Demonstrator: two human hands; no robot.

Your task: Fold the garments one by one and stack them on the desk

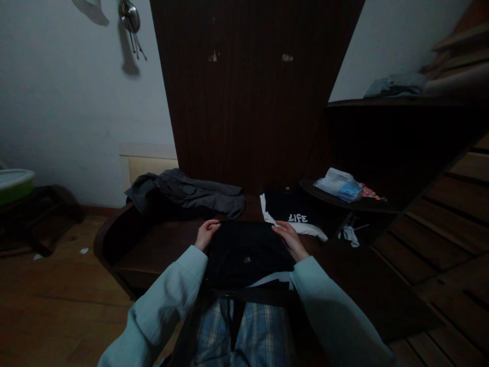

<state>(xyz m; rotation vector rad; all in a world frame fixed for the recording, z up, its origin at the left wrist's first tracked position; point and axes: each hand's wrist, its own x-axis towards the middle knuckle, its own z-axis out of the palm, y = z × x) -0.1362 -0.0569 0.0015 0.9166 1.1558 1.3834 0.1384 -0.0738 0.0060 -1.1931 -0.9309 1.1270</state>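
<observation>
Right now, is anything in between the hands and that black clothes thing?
No, nothing that I can see. The left hand holds the black garment at its far left corner, and the right hand at its far right. The garment with white lettering lies just beyond, not between.

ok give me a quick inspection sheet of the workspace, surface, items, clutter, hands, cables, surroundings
surface: dark wooden bench, dimly lit
job's things: black garment with a small pale mark; pale strip along its near edge
clutter: crumpled grey garment and black-and-white garment on the bench; plastic packet on a small side shelf
hands: left hand and right hand grip the black garment's far corners
cables: nothing seen
surroundings: white wall, dark wooden panel, green basin at left
</observation>
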